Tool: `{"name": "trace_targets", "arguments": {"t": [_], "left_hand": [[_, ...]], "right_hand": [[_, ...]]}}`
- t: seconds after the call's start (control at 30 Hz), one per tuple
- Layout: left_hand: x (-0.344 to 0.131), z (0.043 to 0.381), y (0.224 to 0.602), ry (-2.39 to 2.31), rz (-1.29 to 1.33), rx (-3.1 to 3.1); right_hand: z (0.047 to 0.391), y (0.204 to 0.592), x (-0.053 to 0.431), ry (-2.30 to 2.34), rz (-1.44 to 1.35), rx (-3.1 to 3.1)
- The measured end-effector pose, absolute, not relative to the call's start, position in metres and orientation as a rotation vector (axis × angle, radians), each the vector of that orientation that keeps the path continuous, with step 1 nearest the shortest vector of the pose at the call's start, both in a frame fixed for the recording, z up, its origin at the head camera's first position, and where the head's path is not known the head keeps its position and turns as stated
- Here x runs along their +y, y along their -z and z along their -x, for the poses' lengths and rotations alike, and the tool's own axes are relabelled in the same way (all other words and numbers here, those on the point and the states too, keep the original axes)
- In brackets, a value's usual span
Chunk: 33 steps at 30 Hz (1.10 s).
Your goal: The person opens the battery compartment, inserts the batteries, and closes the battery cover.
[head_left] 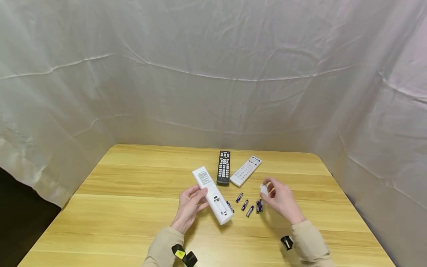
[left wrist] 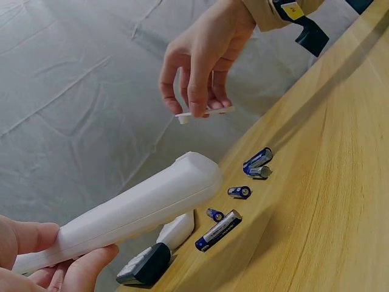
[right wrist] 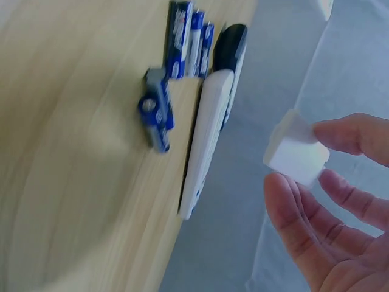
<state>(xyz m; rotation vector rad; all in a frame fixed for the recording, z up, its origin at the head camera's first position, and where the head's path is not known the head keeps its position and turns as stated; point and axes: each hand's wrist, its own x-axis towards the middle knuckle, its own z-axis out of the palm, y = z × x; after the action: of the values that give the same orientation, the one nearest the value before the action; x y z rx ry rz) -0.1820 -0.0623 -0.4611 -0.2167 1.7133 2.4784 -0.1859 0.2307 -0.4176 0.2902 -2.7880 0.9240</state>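
Observation:
My left hand (head_left: 189,207) grips a white remote control (head_left: 213,194) by its side, back facing up, its battery compartment (head_left: 221,205) uncovered with no batteries seen inside. Between the thumb and fingers of my right hand (head_left: 281,198) is a small white battery cover (right wrist: 298,149), held above the table to the right of the remote. Several blue AAA-size batteries (head_left: 245,205) lie on the table between the two hands; one is partly hidden behind the held remote in the head view.
A black remote control (head_left: 224,167) and a second white remote control (head_left: 246,171) lie buttons up farther back on the wooden table (head_left: 133,207). Pale curtains (head_left: 213,104) hang behind the table and at its sides.

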Motion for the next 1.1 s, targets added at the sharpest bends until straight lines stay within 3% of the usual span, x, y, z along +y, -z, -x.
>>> {"name": "trace_targets", "arguments": {"t": [1.1], "left_hand": [[-0.066, 0.180, 0.463, -2.519, 0.226, 1.668]], "right_hand": [[0.222, 0.432, 0.265, -0.810, -0.165, -3.052]]}}
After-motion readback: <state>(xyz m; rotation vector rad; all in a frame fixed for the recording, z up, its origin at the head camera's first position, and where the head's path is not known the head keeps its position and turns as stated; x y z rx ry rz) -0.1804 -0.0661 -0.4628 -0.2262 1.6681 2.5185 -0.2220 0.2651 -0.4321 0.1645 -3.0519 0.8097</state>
